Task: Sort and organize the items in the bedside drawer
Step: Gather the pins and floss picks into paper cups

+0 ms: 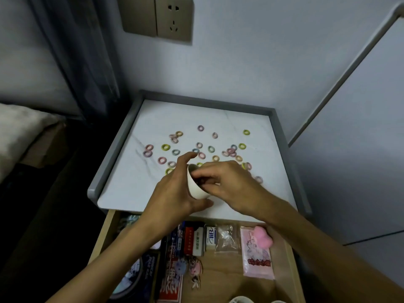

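Note:
Several small coloured hair rings (165,147) lie scattered over the marble top of the bedside table (153,119). My left hand (175,193) grips a small white cup (195,186), tilted, just above the top's front part. My right hand (225,182) is at the cup's mouth, its fingertips curled into the opening; what they pinch is hidden. Below, the wooden drawer (102,239) stands pulled out, holding small boxes (192,241), a white eraser (211,237), a clear bag (226,239), a pink packet (258,259) and a pink plush piece (263,237).
A raised grey rim (113,154) borders the table top on three sides. A wall socket (172,17) is above. A dark curtain (87,62) and bedding (17,125) lie to the left. Keychain charms (192,267) and a round tin (131,278) sit in the drawer's front.

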